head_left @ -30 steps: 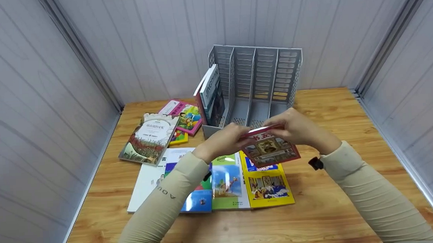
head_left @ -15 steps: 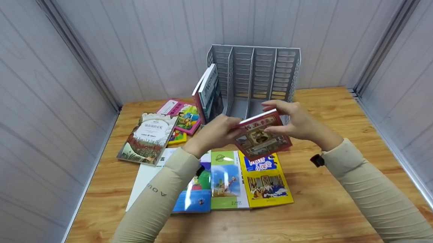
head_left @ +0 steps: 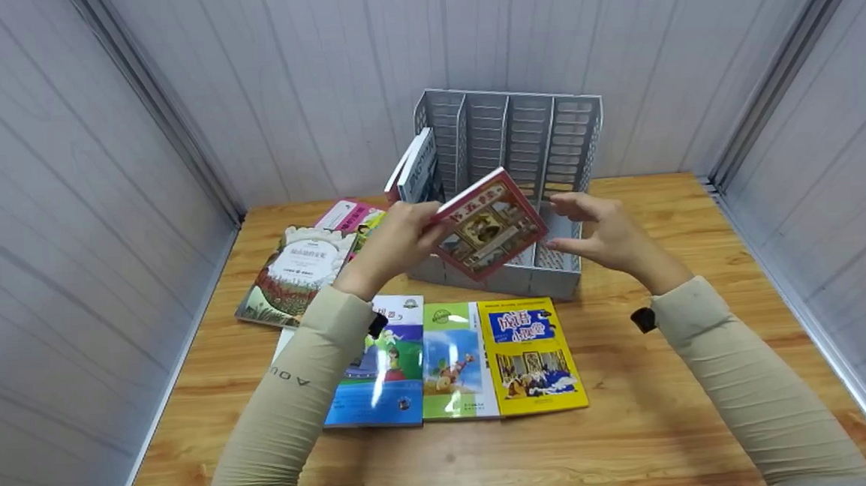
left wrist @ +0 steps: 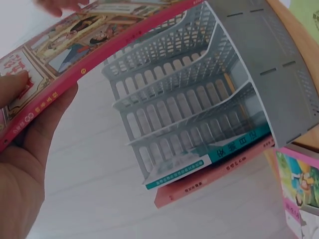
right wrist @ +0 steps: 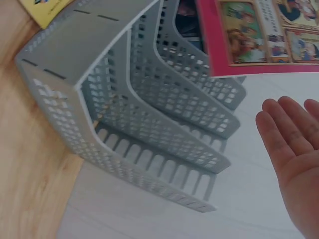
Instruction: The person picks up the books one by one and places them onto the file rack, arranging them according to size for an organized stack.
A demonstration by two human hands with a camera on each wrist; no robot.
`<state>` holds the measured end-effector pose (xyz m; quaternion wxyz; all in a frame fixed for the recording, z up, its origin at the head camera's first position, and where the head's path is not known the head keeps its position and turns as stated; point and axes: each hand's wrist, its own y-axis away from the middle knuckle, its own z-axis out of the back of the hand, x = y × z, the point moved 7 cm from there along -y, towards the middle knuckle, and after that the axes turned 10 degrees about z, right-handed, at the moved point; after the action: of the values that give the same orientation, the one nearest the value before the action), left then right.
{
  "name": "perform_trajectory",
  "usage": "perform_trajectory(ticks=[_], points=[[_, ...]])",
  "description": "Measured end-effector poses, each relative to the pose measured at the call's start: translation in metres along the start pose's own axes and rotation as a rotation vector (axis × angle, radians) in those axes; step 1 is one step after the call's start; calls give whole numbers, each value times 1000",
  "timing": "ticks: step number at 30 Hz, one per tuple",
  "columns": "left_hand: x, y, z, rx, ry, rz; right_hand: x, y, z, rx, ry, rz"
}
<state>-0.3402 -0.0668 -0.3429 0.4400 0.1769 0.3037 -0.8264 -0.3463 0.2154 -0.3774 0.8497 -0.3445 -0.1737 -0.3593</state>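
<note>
Clock face centred on the held book, head view, far wall at 12.

- Red-bordered book (head_left: pixel 488 228), one: aloft and tilted before the grey rack (head_left: pixel 548 279) (contact with it cannot be told).
- Left hand (head_left: pixel 397 239), at 9: pinches the book's near edge between thumb and fingers.
- Right hand (head_left: pixel 607 238), at 3: thumb and fingers spread, holding nothing, just beside the far edge.
- Placed, two: teal-spined book (left wrist: pixel 239 148) and red-spined book (left wrist: pixel 214 172), standing side by side at the rack's 10-to-11 end.
- On the wooden table (head_left: pixel 640 426): yellow book (head_left: pixel 534 357), between 5 and 6; green book (head_left: pixel 451 362), towards 7; blue book (head_left: pixel 378 396), 7; white book (head_left: pixel 283 344), 8, partly hidden; landscape-covered book (head_left: pixel 299 274) and pink book (head_left: pixel 345 217), near 9.

Progress, by judgement: early; two racked, one in hand, at least six left.
</note>
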Motion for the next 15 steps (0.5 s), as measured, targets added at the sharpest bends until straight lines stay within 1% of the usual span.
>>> perform_trajectory(ticks=[4, 8, 11, 15], points=[[9, -2, 8, -61, 3, 87, -13, 5, -6, -3, 29, -33], [15, -4, 15, -152, 9, 155, -29, 11, -20, 3, 31, -55], [17, -6, 18, -229, -5, 181, -41, 17, -33, 16, 39, -76], [19, -7, 17, -317, -58, 185, -56, 25, -51, 35, 54, -129]])
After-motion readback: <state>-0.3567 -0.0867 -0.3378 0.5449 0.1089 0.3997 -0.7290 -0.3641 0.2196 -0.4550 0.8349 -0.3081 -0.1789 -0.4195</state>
